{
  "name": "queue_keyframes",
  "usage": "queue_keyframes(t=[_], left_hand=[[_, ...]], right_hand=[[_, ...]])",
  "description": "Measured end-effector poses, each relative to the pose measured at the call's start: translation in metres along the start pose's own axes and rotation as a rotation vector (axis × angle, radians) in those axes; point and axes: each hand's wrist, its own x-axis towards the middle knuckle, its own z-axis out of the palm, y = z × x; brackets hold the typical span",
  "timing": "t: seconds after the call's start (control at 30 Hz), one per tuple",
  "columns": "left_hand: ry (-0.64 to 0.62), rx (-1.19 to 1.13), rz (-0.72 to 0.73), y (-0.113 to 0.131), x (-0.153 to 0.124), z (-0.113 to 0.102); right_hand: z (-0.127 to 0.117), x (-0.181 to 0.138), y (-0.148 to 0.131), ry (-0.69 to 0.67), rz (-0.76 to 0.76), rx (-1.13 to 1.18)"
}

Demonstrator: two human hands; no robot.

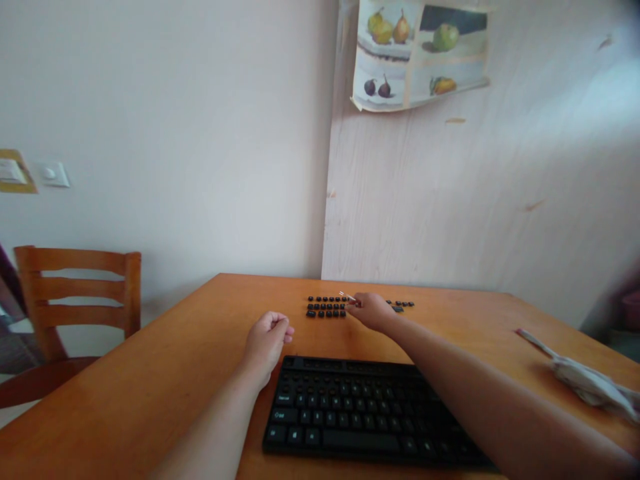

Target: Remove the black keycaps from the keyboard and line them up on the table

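A black keyboard (360, 413) lies on the wooden table (175, 360) close to me. Beyond it, rows of loose black keycaps (326, 307) are laid out near the far edge. My right hand (373, 311) reaches over the keyboard to those keycaps, fingers pinched on a thin light-coloured tool (346, 295) I cannot name. My left hand (267, 339) rests on the table left of the keyboard's far corner, fingers curled into a loose fist; whether it holds anything is hidden.
A crumpled white cloth (585, 380) lies at the table's right side. A wooden chair (75, 293) stands to the left. A fruit picture (420, 50) hangs on the wooden wall panel behind the table.
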Motion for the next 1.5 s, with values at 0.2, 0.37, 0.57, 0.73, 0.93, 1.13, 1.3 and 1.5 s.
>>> queue_keyframes(t=[0.2, 0.37, 0.57, 0.73, 0.93, 1.13, 1.3, 1.5], left_hand=[[-0.003, 0.005, 0.004, 0.002, 0.000, -0.001], [-0.033, -0.001, 0.015, 0.001, 0.001, -0.003], [-0.057, 0.024, 0.062, -0.004, 0.004, -0.007], [-0.030, 0.014, 0.058, -0.003, 0.003, -0.007], [-0.017, 0.024, 0.048, -0.001, 0.004, -0.007], [-0.005, -0.023, -0.043, 0.007, 0.003, -0.002], [0.013, -0.095, -0.066, 0.011, -0.007, 0.005], [-0.092, -0.177, -0.045, 0.013, -0.022, 0.003]], right_hand=[[-0.039, -0.029, 0.001, 0.106, 0.060, 0.324], [-0.082, -0.068, 0.008, 0.249, 0.165, 0.839], [-0.118, -0.110, 0.032, 0.484, 0.207, 1.368], [-0.133, -0.135, 0.062, 0.583, 0.239, 1.432], [-0.123, -0.152, 0.087, 0.659, 0.270, 1.388], [-0.097, -0.155, 0.085, 0.605, 0.271, 1.472], [-0.080, -0.152, 0.079, 0.569, 0.260, 1.431], [-0.075, -0.152, 0.081, 0.545, 0.240, 1.404]])
